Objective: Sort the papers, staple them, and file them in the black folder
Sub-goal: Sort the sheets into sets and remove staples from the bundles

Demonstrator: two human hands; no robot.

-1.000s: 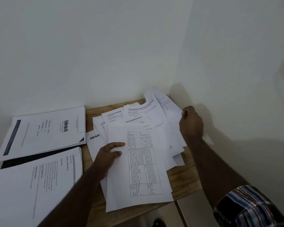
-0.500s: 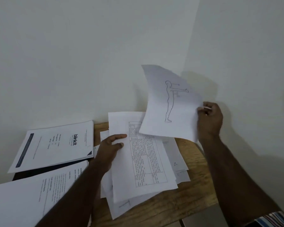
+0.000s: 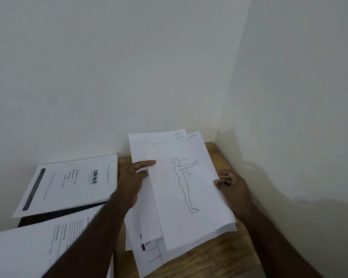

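A white sheet with a line drawing of a standing figure (image 3: 189,197) lies on top of a loose stack of papers (image 3: 147,223) over the wooden table. My left hand (image 3: 132,181) grips the stack's left edge, thumb on top. My right hand (image 3: 232,184) holds the right edge of the figure sheet and the sheets under it. To the left lies a "blinkit" document (image 3: 68,185) on top of the black folder (image 3: 54,214), of which only a dark strip shows. Another printed document (image 3: 32,251) lies at the lower left. No stapler is in view.
The wooden table (image 3: 215,255) sits in a corner between two white walls (image 3: 289,117). Its right edge runs close to the right wall. Its front edge is near the bottom of the view.
My right hand pulled the figure sheet out of the pile, lifted it, then brought it down onto the top of the stack. My left hand gathered the loose sheets into one stack.
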